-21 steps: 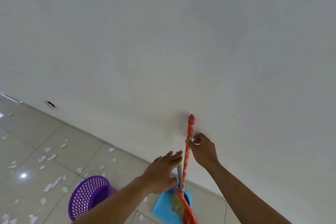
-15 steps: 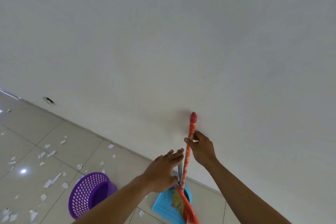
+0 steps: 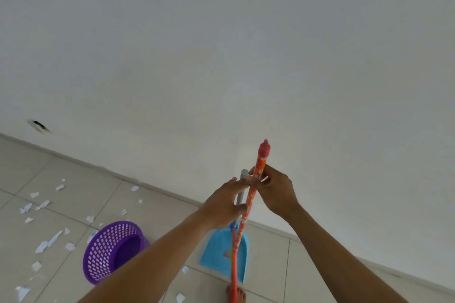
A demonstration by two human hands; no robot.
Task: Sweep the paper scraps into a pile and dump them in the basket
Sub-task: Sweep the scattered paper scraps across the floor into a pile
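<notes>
The right hand [image 3: 275, 189] pinches the broom [image 3: 246, 214] high on its stick, fingers and thumb curled round it just under the red end cap. The only marking on the stick is a white flower-like print on orange. The left hand [image 3: 225, 204] is just beside the right one, nearly touching it. Its fingers are stretched out straight and its thumb is apart from them. The grey handle [image 3: 239, 198] of the dustpan [image 3: 218, 251] rises between thumb and fingers, and the fingertips reach its top end without closing on it. The blue dustpan stands below both hands, against the foot of the white wall [image 3: 221, 56], with the broom stick crossing in front of it. The purple perforated basket [image 3: 110, 251] lies tipped on the tiled floor [image 3: 157, 214], below and to the left of the left hand, beside that forearm. The paper scraps [image 3: 49, 242] lie scattered on the floor, mostly well to the left of the left hand, beyond the basket. A few lie beneath the left forearm. A bare foot [image 3: 240, 295] shows at the bottom edge, under the hands.
</notes>
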